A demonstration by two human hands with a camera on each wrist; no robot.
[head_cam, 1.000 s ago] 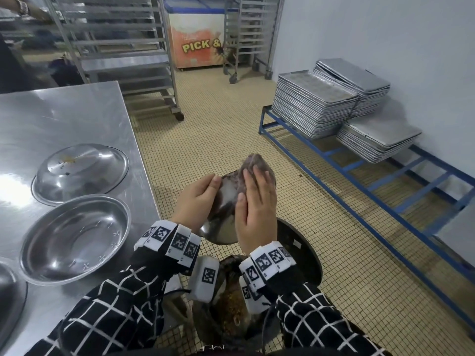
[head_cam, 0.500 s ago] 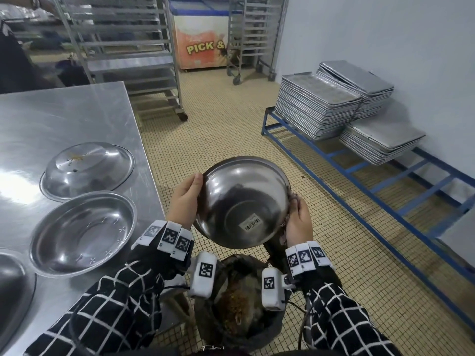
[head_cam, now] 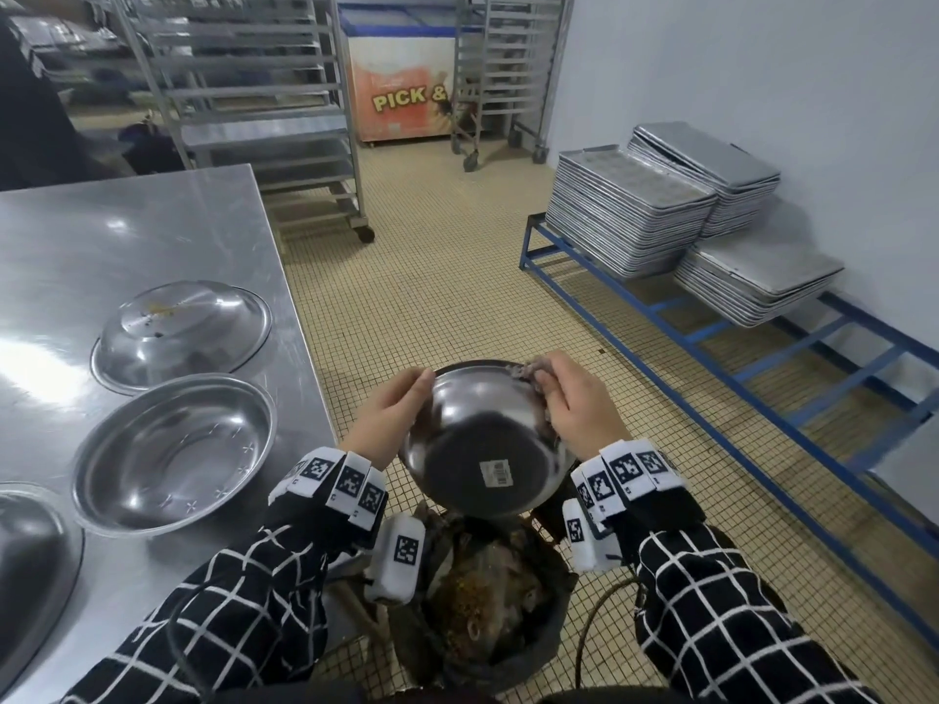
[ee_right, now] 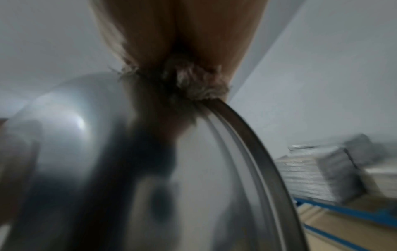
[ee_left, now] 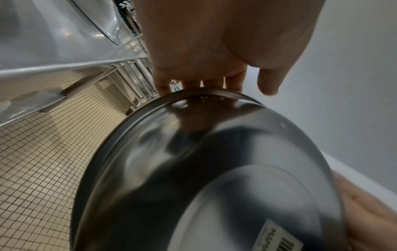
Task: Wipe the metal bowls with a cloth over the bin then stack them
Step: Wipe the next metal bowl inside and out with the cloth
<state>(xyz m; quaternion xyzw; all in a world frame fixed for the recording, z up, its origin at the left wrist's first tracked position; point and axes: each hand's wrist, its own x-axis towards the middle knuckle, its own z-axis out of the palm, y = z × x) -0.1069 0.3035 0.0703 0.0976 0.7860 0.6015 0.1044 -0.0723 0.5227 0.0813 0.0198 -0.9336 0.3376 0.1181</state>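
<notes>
Bowl in hand: you hold a metal bowl [head_cam: 485, 439] tilted with its underside toward you, a barcode sticker on its flat base. It hangs directly over the bin [head_cam: 551, 609], which sits on the floor at 6 o'clock in the head view.
Left hand: your left hand [head_cam: 388, 424] grips the bowl's rim at its 9 o'clock edge. The left wrist view shows your fingers [ee_left: 234, 84] curled over the rim and the thumb on the outer wall.
Right hand: your right hand [head_cam: 574, 403] sits at the bowl's 2 o'clock edge, fingers bent around a cloth [head_cam: 528, 372] and pressing it on the rim. The right wrist view is blurred, but a grey frayed wad shows pinched between the hand and the rim.
Bin contents: dark liner, brownish scraps inside.
Tabletop: steel tabletop [head_cam: 152, 231] at 9 o'clock of your hands. On it, one upturned bowl [head_cam: 173, 452] lies open side up near the tabletop edge; just past it at 11 o'clock an overturned bowl [head_cam: 180, 330] lies dome up, rims close together. A third bowl [head_cam: 30, 561] is cut off at the left border.
Background: stacked trays [head_cam: 630, 215] on a blue rack [head_cam: 711, 343] at 2 o'clock, by the wall.
</notes>
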